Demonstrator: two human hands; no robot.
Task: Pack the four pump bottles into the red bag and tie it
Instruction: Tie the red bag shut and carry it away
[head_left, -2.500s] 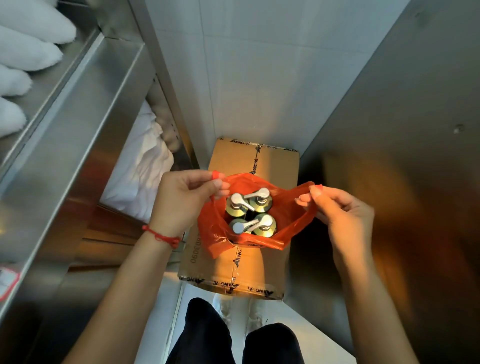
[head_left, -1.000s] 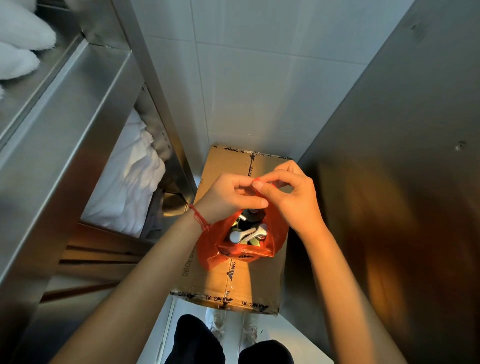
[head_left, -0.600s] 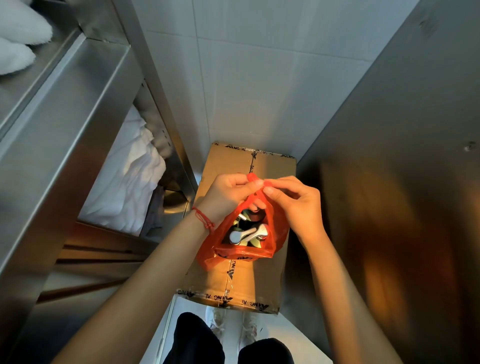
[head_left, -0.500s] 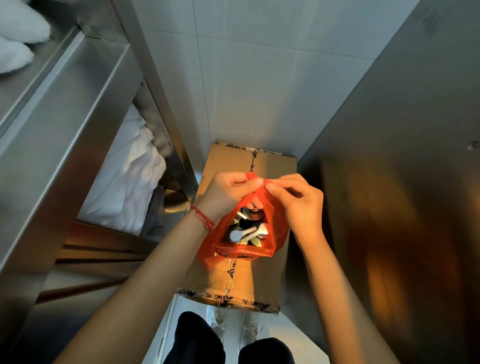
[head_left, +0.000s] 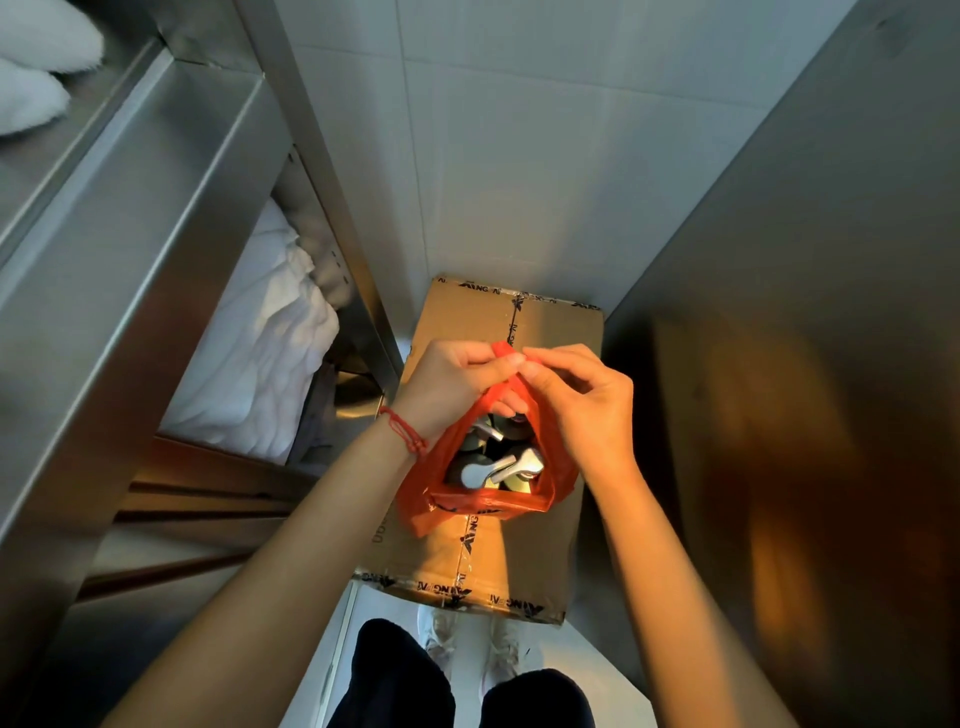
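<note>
The red bag (head_left: 423, 506) stands on a taped cardboard box (head_left: 550, 332). Silver pump heads of the pump bottles (head_left: 498, 467) show through the bag's narrowed mouth; how many are inside I cannot count. My left hand (head_left: 447, 384) and my right hand (head_left: 582, 400) meet above the bag, each pinching one red handle strip. The two strips are drawn together at my fingertips, forming a peak over the bottles. The far bottles are hidden under my fingers.
A steel shelf unit (head_left: 130, 249) runs along the left, with white folded linen (head_left: 260, 343) on a lower shelf and white pillows (head_left: 36, 67) on top. A steel wall (head_left: 779, 364) stands close on the right. White tiles lie behind the box. My legs and shoes show below.
My hands came together from either side of the bag, pulling the two handles up and inward. The wide bag mouth has narrowed to a small triangle over the pumps.
</note>
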